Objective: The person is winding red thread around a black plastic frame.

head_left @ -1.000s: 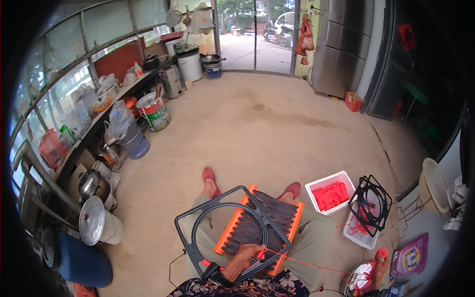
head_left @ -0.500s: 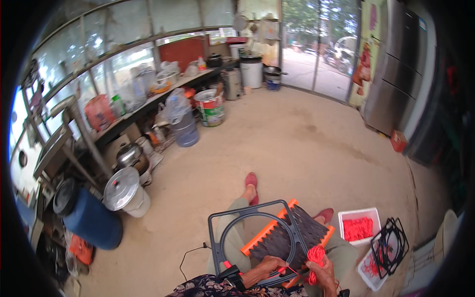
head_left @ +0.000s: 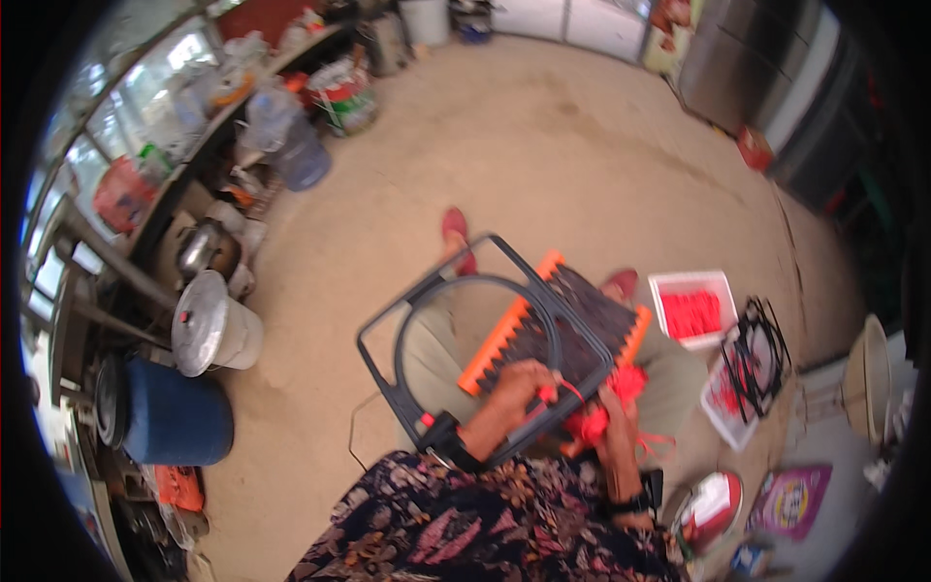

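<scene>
A dark grey square plastic frame (head_left: pixel 373 364) with a large round opening rests tilted over my lap. My left hand (head_left: pixel 519 393) is closed at its near right side, pinching a strand of red cord (head_left: pixel 570 386). The strand runs toward my right hand (head_left: pixel 619 427), which is closed around a loose bundle of red cord (head_left: pixel 630 380). The bundle shows above and beside the fingers. Beneath the frame, a black board with jagged dark strips (head_left: pixel 587 301) and orange edges lies across my knees. Motion blurs both hands, so the exact finger contact is hard to see.
To the right stand a white box of red pieces (head_left: pixel 690 339) and a white tray (head_left: pixel 722 422) with black frames (head_left: pixel 756 354) over it. At left are a blue barrel (head_left: pixel 179 412), a lidded white bucket (head_left: pixel 238 335) and a cluttered bench. A fridge (head_left: pixel 747 58) stands far right.
The view has tipped downward, so my lap sits higher in the picture. The plastic frame has turned and tilted. Both hands remain close together, with the cord between them.
</scene>
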A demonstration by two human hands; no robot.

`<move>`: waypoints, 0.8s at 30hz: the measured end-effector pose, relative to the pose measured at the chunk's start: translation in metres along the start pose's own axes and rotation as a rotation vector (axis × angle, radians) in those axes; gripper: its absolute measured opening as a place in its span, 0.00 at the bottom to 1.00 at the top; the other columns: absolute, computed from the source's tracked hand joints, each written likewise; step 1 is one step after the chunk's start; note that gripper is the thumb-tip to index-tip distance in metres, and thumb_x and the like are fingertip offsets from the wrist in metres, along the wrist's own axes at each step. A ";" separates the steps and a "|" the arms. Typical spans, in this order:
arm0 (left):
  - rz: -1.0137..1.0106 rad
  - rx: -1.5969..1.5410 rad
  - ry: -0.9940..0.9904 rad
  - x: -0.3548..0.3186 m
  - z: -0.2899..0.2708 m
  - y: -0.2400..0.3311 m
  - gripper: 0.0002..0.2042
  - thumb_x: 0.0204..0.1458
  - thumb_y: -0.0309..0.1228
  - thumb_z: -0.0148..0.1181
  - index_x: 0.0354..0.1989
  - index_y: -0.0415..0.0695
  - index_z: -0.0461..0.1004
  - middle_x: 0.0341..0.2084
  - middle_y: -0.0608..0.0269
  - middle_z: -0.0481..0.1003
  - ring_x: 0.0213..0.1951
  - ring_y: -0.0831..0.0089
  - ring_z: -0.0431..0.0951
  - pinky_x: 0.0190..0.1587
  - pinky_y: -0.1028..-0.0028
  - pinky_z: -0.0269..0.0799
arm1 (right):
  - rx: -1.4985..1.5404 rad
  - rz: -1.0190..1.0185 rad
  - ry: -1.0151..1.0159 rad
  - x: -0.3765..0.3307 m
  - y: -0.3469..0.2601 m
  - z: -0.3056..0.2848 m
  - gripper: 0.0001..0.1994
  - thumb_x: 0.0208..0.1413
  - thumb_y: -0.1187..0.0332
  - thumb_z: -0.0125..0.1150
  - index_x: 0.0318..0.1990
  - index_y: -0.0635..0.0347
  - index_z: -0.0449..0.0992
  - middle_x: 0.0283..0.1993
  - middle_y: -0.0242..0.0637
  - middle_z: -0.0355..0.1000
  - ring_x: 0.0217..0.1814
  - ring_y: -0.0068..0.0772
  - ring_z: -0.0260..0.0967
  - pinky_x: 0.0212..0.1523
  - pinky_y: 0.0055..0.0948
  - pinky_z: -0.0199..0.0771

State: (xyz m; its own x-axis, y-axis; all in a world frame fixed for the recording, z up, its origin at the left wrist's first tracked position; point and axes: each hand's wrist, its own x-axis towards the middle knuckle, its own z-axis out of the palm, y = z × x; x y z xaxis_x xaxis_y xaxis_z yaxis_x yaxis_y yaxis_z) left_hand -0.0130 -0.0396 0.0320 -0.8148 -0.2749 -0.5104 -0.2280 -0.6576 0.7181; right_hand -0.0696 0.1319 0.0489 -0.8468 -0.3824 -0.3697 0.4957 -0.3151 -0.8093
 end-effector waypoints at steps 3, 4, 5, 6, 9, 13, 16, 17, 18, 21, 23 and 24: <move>-0.103 -0.100 -0.064 0.000 0.004 0.013 0.07 0.49 0.24 0.59 0.24 0.40 0.67 0.18 0.58 0.72 0.22 0.70 0.72 0.29 0.72 0.69 | 0.142 0.170 -0.209 0.009 -0.003 -0.002 0.05 0.57 0.72 0.56 0.38 0.59 0.68 0.23 0.28 0.66 0.21 0.22 0.65 0.22 0.22 0.67; -0.136 -0.121 -0.069 0.001 0.003 0.012 0.07 0.49 0.24 0.59 0.24 0.40 0.67 0.17 0.59 0.72 0.22 0.70 0.72 0.29 0.72 0.68 | 0.071 0.222 -0.233 0.007 -0.006 0.004 0.05 0.56 0.71 0.57 0.38 0.60 0.69 0.22 0.29 0.67 0.21 0.22 0.66 0.23 0.22 0.68; -0.156 -0.139 -0.074 0.002 0.003 0.012 0.07 0.50 0.24 0.59 0.24 0.41 0.67 0.17 0.59 0.71 0.22 0.70 0.72 0.29 0.72 0.68 | 0.002 0.269 -0.268 0.002 -0.010 0.008 0.05 0.56 0.71 0.58 0.37 0.60 0.70 0.22 0.30 0.68 0.21 0.23 0.67 0.23 0.22 0.68; -0.152 -0.135 -0.111 0.000 0.004 0.013 0.07 0.50 0.25 0.59 0.24 0.41 0.67 0.17 0.60 0.71 0.22 0.71 0.72 0.31 0.73 0.68 | -0.075 0.269 -0.284 0.003 -0.004 0.002 0.05 0.55 0.70 0.60 0.34 0.61 0.72 0.22 0.31 0.69 0.20 0.24 0.68 0.22 0.21 0.68; -0.141 -0.117 -0.140 0.004 0.002 0.004 0.08 0.51 0.26 0.59 0.23 0.42 0.67 0.17 0.61 0.70 0.22 0.71 0.71 0.31 0.73 0.67 | -0.039 0.281 -0.173 -0.007 0.001 -0.006 0.05 0.54 0.70 0.62 0.31 0.61 0.73 0.20 0.31 0.68 0.18 0.24 0.67 0.20 0.22 0.68; -0.161 -0.122 -0.155 0.002 0.003 0.000 0.09 0.50 0.26 0.60 0.22 0.43 0.66 0.17 0.60 0.71 0.20 0.72 0.69 0.30 0.74 0.66 | -0.019 0.312 -0.194 -0.014 0.002 -0.019 0.07 0.53 0.69 0.63 0.32 0.62 0.73 0.19 0.30 0.67 0.17 0.25 0.67 0.19 0.22 0.68; -0.157 -0.120 -0.122 0.001 0.003 -0.002 0.09 0.49 0.25 0.61 0.22 0.43 0.66 0.17 0.61 0.71 0.20 0.72 0.70 0.29 0.75 0.66 | 0.008 0.324 -0.195 -0.021 0.003 -0.017 0.07 0.53 0.69 0.63 0.33 0.62 0.73 0.19 0.30 0.67 0.17 0.25 0.67 0.19 0.23 0.68; -0.164 -0.118 -0.085 0.000 0.005 -0.002 0.09 0.48 0.24 0.61 0.22 0.43 0.66 0.17 0.61 0.71 0.21 0.72 0.70 0.28 0.75 0.66 | 0.004 0.323 -0.191 -0.022 0.005 -0.016 0.07 0.53 0.69 0.63 0.33 0.62 0.73 0.19 0.30 0.67 0.17 0.25 0.67 0.19 0.23 0.68; -0.161 -0.130 -0.081 -0.001 0.007 0.001 0.09 0.47 0.23 0.62 0.23 0.42 0.66 0.18 0.61 0.71 0.22 0.72 0.71 0.28 0.75 0.67 | -0.101 0.321 -0.224 -0.023 0.008 -0.015 0.07 0.53 0.69 0.63 0.32 0.62 0.73 0.19 0.30 0.67 0.17 0.25 0.67 0.19 0.23 0.68; -0.153 -0.073 -0.142 0.005 0.003 -0.002 0.09 0.52 0.29 0.61 0.25 0.43 0.67 0.18 0.60 0.71 0.22 0.72 0.72 0.28 0.75 0.68 | -0.195 0.294 -0.212 -0.026 0.010 -0.011 0.06 0.54 0.71 0.61 0.30 0.61 0.71 0.19 0.30 0.66 0.17 0.24 0.66 0.19 0.24 0.67; -0.185 -0.112 -0.133 0.003 0.002 -0.002 0.09 0.54 0.33 0.58 0.28 0.42 0.68 0.19 0.60 0.72 0.23 0.72 0.72 0.28 0.74 0.69 | 0.153 0.239 -0.092 -0.020 0.014 -0.023 0.06 0.54 0.73 0.60 0.28 0.59 0.70 0.19 0.29 0.65 0.17 0.23 0.65 0.20 0.23 0.67; -0.229 -0.146 -0.126 0.001 0.002 -0.001 0.11 0.57 0.37 0.55 0.31 0.40 0.70 0.19 0.59 0.72 0.23 0.72 0.73 0.28 0.74 0.69 | 0.198 0.225 -0.092 -0.019 0.013 -0.027 0.06 0.55 0.75 0.58 0.27 0.58 0.69 0.19 0.29 0.64 0.17 0.24 0.64 0.20 0.24 0.67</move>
State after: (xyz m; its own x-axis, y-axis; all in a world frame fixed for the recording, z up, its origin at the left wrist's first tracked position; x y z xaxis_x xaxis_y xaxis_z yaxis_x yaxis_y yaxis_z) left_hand -0.0148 -0.0374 0.0315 -0.8128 -0.0241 -0.5821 -0.3423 -0.7887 0.5107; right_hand -0.0525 0.1588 0.0327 -0.6949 -0.5358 -0.4795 0.7044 -0.3732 -0.6038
